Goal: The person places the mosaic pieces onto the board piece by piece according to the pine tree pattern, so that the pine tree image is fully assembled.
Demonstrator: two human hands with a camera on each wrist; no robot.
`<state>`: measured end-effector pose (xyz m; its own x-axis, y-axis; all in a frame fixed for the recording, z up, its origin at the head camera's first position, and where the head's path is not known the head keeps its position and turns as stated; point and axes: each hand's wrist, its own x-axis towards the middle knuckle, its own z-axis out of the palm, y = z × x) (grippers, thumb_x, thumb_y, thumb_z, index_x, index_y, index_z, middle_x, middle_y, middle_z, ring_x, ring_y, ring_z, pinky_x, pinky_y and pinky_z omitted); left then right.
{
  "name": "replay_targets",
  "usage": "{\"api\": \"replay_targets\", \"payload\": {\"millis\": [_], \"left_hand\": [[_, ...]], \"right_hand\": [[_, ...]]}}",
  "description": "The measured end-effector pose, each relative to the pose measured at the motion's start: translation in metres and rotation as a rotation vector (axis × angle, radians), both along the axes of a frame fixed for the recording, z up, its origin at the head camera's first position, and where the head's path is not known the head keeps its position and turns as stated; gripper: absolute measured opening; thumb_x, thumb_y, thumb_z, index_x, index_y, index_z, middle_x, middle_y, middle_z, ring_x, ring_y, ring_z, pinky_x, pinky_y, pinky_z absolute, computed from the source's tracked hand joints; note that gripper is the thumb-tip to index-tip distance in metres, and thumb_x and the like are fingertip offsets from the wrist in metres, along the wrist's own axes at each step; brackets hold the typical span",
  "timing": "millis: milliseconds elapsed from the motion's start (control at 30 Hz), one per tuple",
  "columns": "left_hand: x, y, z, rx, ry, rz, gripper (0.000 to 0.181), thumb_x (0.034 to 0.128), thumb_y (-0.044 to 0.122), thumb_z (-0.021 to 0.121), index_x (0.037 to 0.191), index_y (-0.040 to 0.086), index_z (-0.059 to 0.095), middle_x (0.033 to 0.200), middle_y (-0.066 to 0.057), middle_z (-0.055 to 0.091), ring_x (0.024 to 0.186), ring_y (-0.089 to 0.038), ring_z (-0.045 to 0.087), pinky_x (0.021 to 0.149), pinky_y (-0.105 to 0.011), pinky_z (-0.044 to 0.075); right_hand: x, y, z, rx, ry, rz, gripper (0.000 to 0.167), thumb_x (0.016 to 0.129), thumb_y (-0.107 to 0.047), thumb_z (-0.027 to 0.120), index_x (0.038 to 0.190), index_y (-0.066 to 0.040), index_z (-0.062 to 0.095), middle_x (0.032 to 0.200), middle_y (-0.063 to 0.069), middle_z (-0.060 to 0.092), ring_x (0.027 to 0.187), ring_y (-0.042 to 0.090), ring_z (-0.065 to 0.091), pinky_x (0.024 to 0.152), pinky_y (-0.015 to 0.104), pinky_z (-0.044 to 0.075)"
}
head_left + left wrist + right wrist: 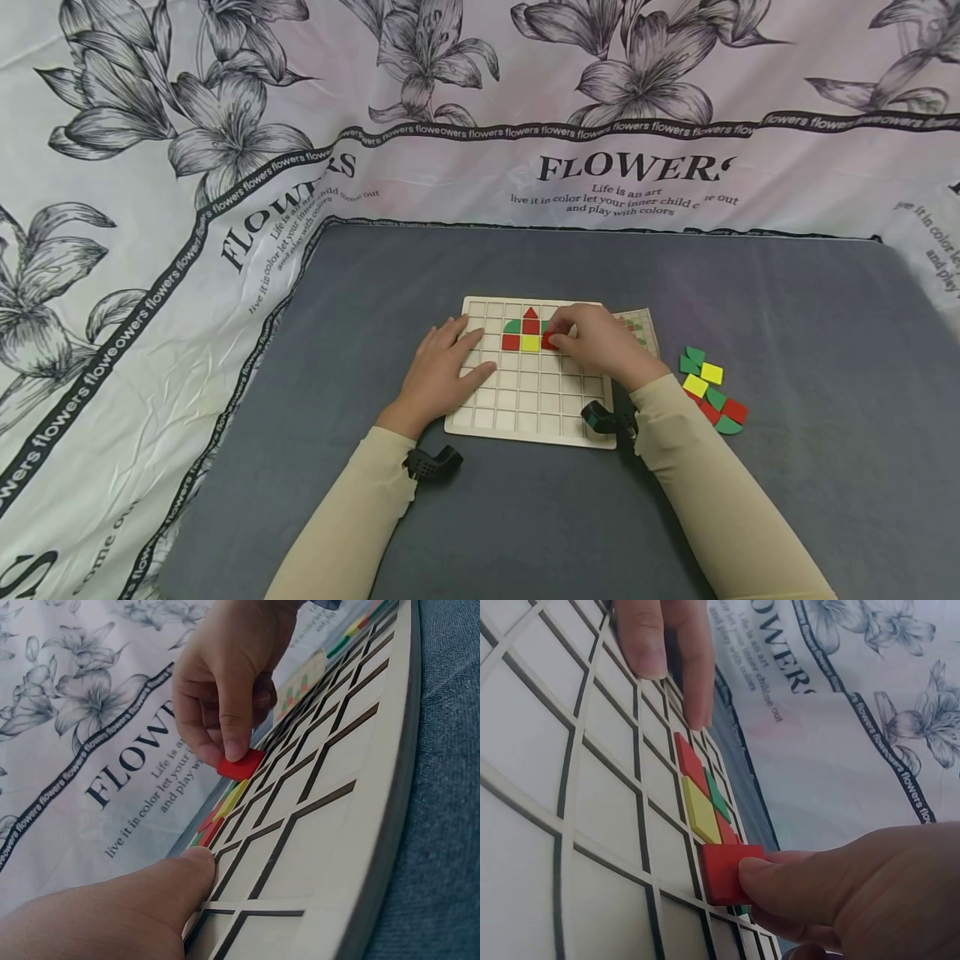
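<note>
A wooden grid board (pixel 525 402) lies on the table with coloured pieces in its upper cells. My right hand (pixel 600 342) pinches a red square (pixel 724 874) between thumb and finger, at the cell beside the yellow square (pixel 699 810). In the left wrist view the red square (pixel 240 763) looks slightly tilted. My left hand (pixel 437 371) rests with spread fingers on the board's left edge. Left of the yellow square sits another red square (pixel 511 342), with a green piece (pixel 513 326) above it. A red triangle (pixel 531 313) tops the middle column, above a red square (pixel 530 327).
Loose green, yellow (pixel 712 373) and red (pixel 735 410) pieces lie in a group right of the board. A small pattern card (pixel 643 326) sits partly behind my right hand. Flower-printed white cloth (pixel 450 179) borders the grey table surface (pixel 525 517).
</note>
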<state>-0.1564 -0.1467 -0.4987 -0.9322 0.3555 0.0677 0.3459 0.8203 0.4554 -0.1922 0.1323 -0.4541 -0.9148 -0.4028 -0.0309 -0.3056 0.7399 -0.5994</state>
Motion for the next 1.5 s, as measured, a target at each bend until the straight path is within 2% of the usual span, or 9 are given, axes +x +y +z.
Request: {"api": "replay_targets", "payload": {"millis": [433,700,900,1267,1500], "left_hand": [[0.0004,-0.0012,-0.0023,-0.005,0.005,-0.005,0.066,0.1051,0.053,0.058,0.159,0.016,0.049,0.171,-0.012,0.032,0.161,-0.031,0.021,0.133,-0.049,0.011],[0.0012,-0.0013,-0.0021,0.003,-0.002,-0.012,0.066,0.1055,0.052,0.057,0.159,0.015,0.049,0.171,-0.012,0.031,0.161,-0.031,0.020,0.133,-0.049,0.011],[0.0006,-0.0013,-0.0024,0.021,0.006,-0.014,0.065,0.1055,0.052,0.058,0.159,0.015,0.049,0.171,-0.012,0.031,0.161,-0.031,0.020,0.133,-0.049,0.011],[0.0004,-0.0006,-0.0013,0.023,0.015,-0.014,0.065,0.1050,0.051,0.059,0.158,0.015,0.050,0.170,-0.013,0.033,0.161,-0.032,0.022,0.133,-0.050,0.012],[0.0002,-0.0010,-0.0021,0.022,0.004,-0.015,0.065,0.1053,0.051,0.058,0.159,0.015,0.049,0.171,-0.012,0.032,0.161,-0.031,0.020,0.133,-0.049,0.011]], "right_hand": [[0.0010,-0.0024,-0.0024,0.023,0.017,0.024,0.009,0.100,-0.012,0.072,0.105,-0.010,0.080,0.098,0.004,0.074,0.096,0.024,0.068,0.087,0.047,0.058],[0.0040,-0.0036,-0.0009,0.043,0.047,0.020,0.010,0.099,-0.013,0.074,0.101,-0.011,0.083,0.101,0.004,0.073,0.097,0.024,0.068,0.087,0.045,0.058],[0.0021,-0.0029,-0.0017,0.054,0.083,0.028,0.008,0.098,-0.013,0.075,0.099,-0.012,0.083,0.095,0.001,0.074,0.091,0.022,0.068,0.082,0.043,0.058],[0.0034,-0.0026,0.0001,0.032,0.064,0.015,0.010,0.097,-0.011,0.076,0.093,-0.013,0.085,0.101,0.004,0.075,0.098,0.026,0.069,0.087,0.045,0.059],[0.0046,-0.0008,0.0006,0.042,0.057,0.011,0.009,0.096,-0.010,0.076,0.096,-0.012,0.085,0.100,0.004,0.076,0.099,0.026,0.069,0.086,0.045,0.058]]}}
